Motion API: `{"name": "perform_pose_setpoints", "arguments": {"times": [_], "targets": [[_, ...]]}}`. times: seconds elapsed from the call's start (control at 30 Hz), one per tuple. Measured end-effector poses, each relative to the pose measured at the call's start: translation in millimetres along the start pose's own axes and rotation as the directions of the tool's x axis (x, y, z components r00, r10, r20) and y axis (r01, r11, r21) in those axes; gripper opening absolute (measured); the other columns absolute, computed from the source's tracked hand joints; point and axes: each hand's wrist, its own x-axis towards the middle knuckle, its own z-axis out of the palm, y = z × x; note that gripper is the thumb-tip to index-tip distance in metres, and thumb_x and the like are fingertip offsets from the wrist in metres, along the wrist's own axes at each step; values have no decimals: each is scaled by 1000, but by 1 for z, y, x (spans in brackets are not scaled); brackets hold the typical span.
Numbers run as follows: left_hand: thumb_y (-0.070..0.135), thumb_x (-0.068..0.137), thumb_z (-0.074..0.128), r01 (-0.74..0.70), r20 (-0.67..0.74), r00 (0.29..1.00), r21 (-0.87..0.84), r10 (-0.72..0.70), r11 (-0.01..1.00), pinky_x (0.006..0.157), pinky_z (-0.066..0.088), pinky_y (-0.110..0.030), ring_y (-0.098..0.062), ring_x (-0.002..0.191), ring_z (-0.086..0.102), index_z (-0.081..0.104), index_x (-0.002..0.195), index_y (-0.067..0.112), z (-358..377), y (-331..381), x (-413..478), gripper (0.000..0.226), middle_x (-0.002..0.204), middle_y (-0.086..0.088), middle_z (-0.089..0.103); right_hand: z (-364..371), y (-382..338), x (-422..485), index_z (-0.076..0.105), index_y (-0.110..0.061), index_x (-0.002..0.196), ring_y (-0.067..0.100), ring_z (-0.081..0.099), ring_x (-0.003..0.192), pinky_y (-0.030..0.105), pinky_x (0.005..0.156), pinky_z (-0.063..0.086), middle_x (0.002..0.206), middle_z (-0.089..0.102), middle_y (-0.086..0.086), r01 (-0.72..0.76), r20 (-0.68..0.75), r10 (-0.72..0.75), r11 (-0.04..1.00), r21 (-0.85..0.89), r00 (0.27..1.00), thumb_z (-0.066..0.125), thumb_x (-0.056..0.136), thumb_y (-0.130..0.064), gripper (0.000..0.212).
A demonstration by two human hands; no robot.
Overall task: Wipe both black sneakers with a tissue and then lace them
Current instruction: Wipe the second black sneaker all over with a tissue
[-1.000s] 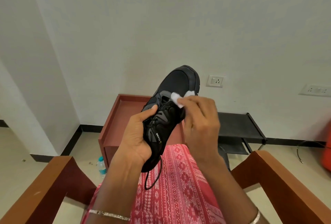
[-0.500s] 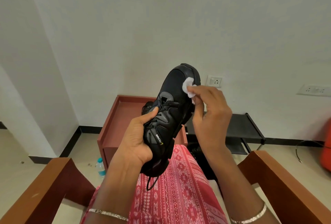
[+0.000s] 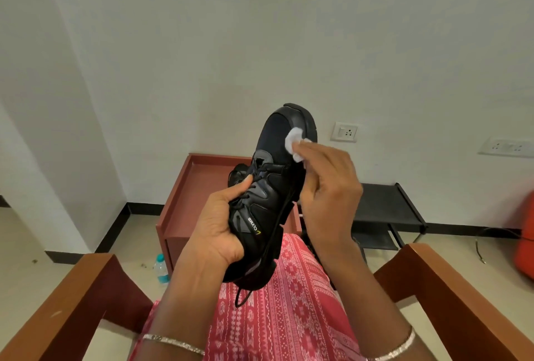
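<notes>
A black sneaker [image 3: 271, 187] is held up in front of me, toe pointing up and away. My left hand [image 3: 213, 228] grips it around the heel and laced middle, thumb lying across the laces. My right hand [image 3: 326, 187] pinches a small white tissue [image 3: 293, 141] and presses it against the right side of the toe. A loose black lace end [image 3: 241, 298] dangles below the heel over my lap. A dark shape that may be the second sneaker [image 3: 238, 174] shows on the table behind, mostly hidden.
A reddish-brown low table [image 3: 185, 202] stands ahead against the white wall, with a black metal rack [image 3: 384, 210] to its right. Wooden chair arms [image 3: 69, 303] flank my lap. A small plastic bottle [image 3: 160, 268] stands on the floor. An orange object [image 3: 524, 233] sits at the far right.
My right hand has carried the tissue from the tongue area up to the side of the toe. The sneaker has tilted slightly more upright in my left hand.
</notes>
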Motion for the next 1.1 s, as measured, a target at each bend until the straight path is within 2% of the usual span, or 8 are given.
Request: {"name": "perform_pose_setpoints", "arguments": {"times": [0.1, 0.27, 0.4, 0.57, 0.7, 0.83, 0.93, 1.1], "targets": [[21, 89, 68, -2, 17, 1000, 2, 2, 1000, 85, 57, -42, -30, 84, 73, 80, 90, 6, 2, -1, -1, 20, 99, -13, 75, 3, -3, 4, 71, -5, 119, 22, 63, 105, 18, 100, 46, 112, 71, 9, 0, -35, -2, 999, -38, 999, 61, 90, 7, 33], [23, 90, 67, 30, 98, 995, -87, -21, 996, 91, 58, -44, -32, 101, 71, 75, 112, 3, 2, 3, -8, 30, 120, -18, 70, 4, -13, -59, 66, -2, 125, 24, 65, 101, 35, 86, 58, 115, 69, 13, 60, -7, -60, 998, -35, 998, 62, 91, 7, 35], [24, 89, 69, 50, 83, 996, -88, -43, 995, 86, 59, -42, -31, 95, 73, 76, 110, 4, 2, 2, -6, 29, 112, -16, 73, 4, -4, -66, 67, 1, 122, 24, 66, 103, 37, 86, 58, 109, 70, 16, 68, 20, -67, 998, -16, 998, 69, 87, 10, 36], [22, 90, 68, 29, 59, 998, -57, -26, 998, 78, 60, -41, -29, 85, 74, 77, 101, 5, 5, -3, -4, 23, 102, -13, 75, 8, 6, -14, 67, 1, 124, 28, 61, 114, 39, 97, 54, 116, 70, 13, 59, -65, -60, 998, -10, 996, 57, 96, 3, 30], [23, 90, 68, 51, 119, 992, -95, -39, 994, 89, 58, -42, -30, 98, 72, 72, 119, 6, 7, -3, -5, 34, 114, -13, 72, 11, 2, -17, 60, 2, 133, 28, 51, 135, 42, 106, 49, 137, 60, 13, 52, -33, -52, 999, 0, 998, 52, 96, 7, 37], [26, 92, 66, 121, 205, 975, -181, -83, 976, 87, 60, -42, -28, 107, 70, 68, 127, 8, 7, 1, -8, 39, 129, -12, 67, 8, -4, -69, 54, 5, 135, 30, 49, 137, 47, 98, 54, 146, 49, 16, 71, 32, -71, 997, -8, 997, 52, 92, 17, 45], [28, 93, 67, 150, 202, 973, -196, -110, 969, 91, 58, -43, -29, 108, 69, 66, 130, 7, 4, 1, -6, 43, 132, -13, 65, 8, -4, -89, 56, 4, 134, 29, 55, 131, 44, 89, 58, 146, 48, 12, 64, 43, -64, 998, -10, 997, 49, 97, 8, 38], [24, 92, 67, 139, 185, 977, -183, -104, 973, 83, 61, -42, -29, 100, 72, 67, 127, 7, 9, -6, -3, 39, 122, -13, 70, 14, 5, -46, 51, 2, 139, 27, 47, 138, 40, 96, 55, 147, 50, 16, 36, 25, -35, 999, -38, 999, 49, 93, 17, 49]]}}
